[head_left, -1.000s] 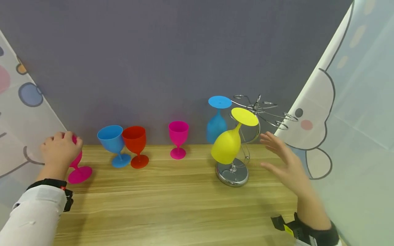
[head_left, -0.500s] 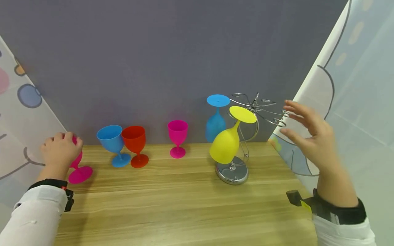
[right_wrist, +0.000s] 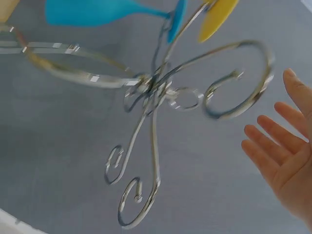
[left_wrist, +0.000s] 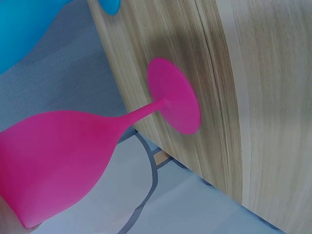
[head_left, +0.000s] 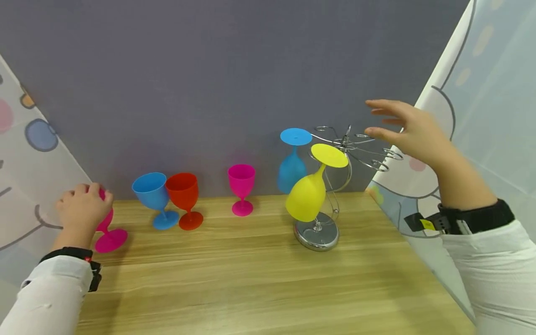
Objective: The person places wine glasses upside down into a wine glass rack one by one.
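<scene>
The left hand (head_left: 83,207) was curled over the bowl of a pink cup (head_left: 111,240), whose foot sat on the table (head_left: 230,284); how tight the hold was, we could not tell. We judged that swinging that cup sideways could topple the blue cup (head_left: 151,193) to its right, and with it the red cup (head_left: 183,191) close beside. A second pink cup (head_left: 241,181) stood well apart from these. Further right, an upturned blue cup (head_left: 291,173) and a tilted yellow cup (head_left: 307,197) hung by their feet from the rack (head_left: 317,236), and we thought a bump might shake the yellow one loose. At the far right, the right hand (head_left: 412,132) was held up near the rack's hooks (right_wrist: 268,70), thumb apart from fingers, with nothing in it; a careless sweep could deliver that bump. The left wrist view showed us the held cup's stem and foot, whereas the head view hid most of its bowl behind the hand; the right wrist view showed a gap between fingers and nearest hook, which the head view left unclear
</scene>
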